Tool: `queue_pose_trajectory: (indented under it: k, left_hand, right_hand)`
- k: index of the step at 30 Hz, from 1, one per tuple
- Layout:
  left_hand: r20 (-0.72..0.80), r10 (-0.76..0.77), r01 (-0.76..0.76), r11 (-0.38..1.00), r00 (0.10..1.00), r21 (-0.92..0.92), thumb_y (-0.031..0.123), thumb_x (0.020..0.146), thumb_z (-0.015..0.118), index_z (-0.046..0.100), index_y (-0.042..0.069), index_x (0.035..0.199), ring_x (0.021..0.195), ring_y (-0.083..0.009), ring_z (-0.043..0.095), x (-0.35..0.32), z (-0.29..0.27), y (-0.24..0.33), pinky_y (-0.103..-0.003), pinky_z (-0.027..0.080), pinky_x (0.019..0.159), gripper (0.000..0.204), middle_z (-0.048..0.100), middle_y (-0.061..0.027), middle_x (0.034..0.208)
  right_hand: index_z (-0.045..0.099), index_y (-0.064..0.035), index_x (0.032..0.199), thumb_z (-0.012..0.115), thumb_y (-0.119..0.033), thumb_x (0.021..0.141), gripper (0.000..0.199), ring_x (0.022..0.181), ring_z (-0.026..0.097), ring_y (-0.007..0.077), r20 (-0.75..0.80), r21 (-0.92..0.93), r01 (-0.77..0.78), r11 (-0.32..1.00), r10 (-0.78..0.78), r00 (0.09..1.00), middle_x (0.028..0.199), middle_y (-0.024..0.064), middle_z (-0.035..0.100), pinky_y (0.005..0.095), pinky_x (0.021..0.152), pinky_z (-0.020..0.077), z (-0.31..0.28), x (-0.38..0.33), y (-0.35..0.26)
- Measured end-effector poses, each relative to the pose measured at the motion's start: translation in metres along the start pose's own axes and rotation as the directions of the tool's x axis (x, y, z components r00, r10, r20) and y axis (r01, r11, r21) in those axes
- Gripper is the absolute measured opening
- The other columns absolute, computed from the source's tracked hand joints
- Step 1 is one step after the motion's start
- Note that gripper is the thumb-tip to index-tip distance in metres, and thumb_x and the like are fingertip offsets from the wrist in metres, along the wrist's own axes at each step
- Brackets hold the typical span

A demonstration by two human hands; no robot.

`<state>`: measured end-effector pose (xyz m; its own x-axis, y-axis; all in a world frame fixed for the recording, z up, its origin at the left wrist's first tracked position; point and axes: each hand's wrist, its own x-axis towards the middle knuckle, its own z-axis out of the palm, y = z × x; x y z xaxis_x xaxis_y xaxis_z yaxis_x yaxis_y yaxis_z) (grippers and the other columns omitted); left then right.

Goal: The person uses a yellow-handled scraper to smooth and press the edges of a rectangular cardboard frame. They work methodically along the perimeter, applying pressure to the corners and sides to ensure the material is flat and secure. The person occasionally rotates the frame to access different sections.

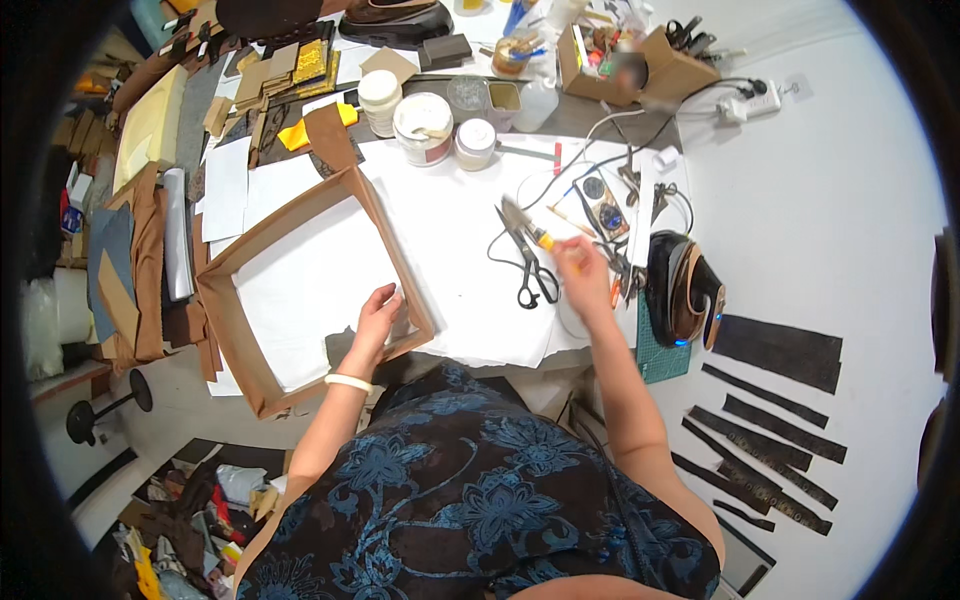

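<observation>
My right hand [582, 272] is closed round the yellow handle of a tool with a flat grey, blade-like end [516, 214]; its exact kind is hard to make out. Below that tool lie large black-handled scissors [528, 262] on white paper. My left hand [377, 318] reaches into a brown rectangular frame [408, 272], near its right inner wall, with loosely bent fingers apart. Whether the fingertips touch the wall is unclear. The frame stands on the white sheets at the left, and bare white paper shows inside it.
White tubs, an open one [423, 128] among them, stand behind the frame. At the right are a black iron [684, 290], a green cutting mat [664, 350] and cables. A cardboard box of tools [598, 75] sits at the back. Dark strips [780, 352] hang on the right wall.
</observation>
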<state>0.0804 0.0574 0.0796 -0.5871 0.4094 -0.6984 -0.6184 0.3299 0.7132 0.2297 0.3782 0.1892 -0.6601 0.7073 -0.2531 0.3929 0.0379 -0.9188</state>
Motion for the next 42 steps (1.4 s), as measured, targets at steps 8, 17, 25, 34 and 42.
queue_pose_trajectory:
  k: [8,17,25,34,42]
  left_hand:
    - [-0.195,0.197,-0.192,0.980,0.961,0.047,0.020,0.101,0.061,0.064,0.001,0.125,0.099,-0.0137,0.063,-0.023,-0.046,-0.009,-0.028,0.049,0.091,0.031,0.066,-0.0051,0.111]
    - [-0.696,0.426,-0.316,0.903,0.577,0.291,0.011,0.096,0.064,0.069,0.000,0.115,0.099,-0.0166,0.065,-0.099,-0.129,-0.044,-0.032,0.052,0.089,0.022,0.071,-0.0098,0.107]
    - [-0.833,0.552,0.028,0.833,0.027,0.553,0.014,0.089,0.069,0.062,0.001,0.121,0.098,-0.0304,0.062,-0.145,-0.213,-0.087,-0.040,0.049,0.092,0.036,0.064,-0.0169,0.111]
    - [-0.844,0.208,0.254,0.894,0.493,0.369,0.040,0.094,0.060,0.061,0.003,0.128,0.113,-0.0385,0.064,-0.116,-0.277,-0.067,-0.044,0.050,0.095,0.050,0.069,-0.0219,0.118]
    - [-0.643,0.540,0.319,0.576,0.544,0.753,0.029,0.095,0.058,0.069,-0.001,0.089,0.082,-0.0440,0.067,-0.129,-0.301,-0.031,-0.049,0.054,0.073,0.033,0.070,-0.0234,0.085]
  right_hand:
    - [0.075,-0.0073,0.093,0.064,-0.025,0.086,0.022,0.094,0.070,0.0395,0.047,-0.744,0.302,0.596,-0.404,0.913,0.095,0.0213,0.073,0.0474,0.085,0.0552,0.038,0.226,-0.078]
    - [0.075,-0.0017,0.102,0.062,-0.027,0.082,0.035,0.108,0.067,0.0407,0.170,-0.867,0.157,0.473,-0.016,0.985,0.111,0.0257,0.070,0.0448,0.094,0.0530,0.091,0.339,-0.034]
    - [0.068,-0.0059,0.115,0.066,-0.023,0.091,0.030,0.106,0.062,0.0343,0.261,-0.657,0.685,0.314,-0.758,0.598,0.113,0.0165,0.068,0.0447,0.092,0.0476,0.120,0.156,-0.039]
    - [0.063,-0.0015,0.125,0.060,-0.041,0.097,0.049,0.087,0.073,0.0287,0.520,-0.446,0.255,0.858,0.016,0.854,0.104,0.0206,0.073,0.0387,0.080,0.0554,0.202,-0.030,0.025]
    - [0.065,0.0015,0.099,0.057,-0.014,0.092,0.019,0.062,0.066,0.0434,0.447,-0.601,0.582,0.548,-0.374,0.813,0.067,0.0244,0.066,0.0528,0.062,0.0533,0.220,-0.038,0.013]
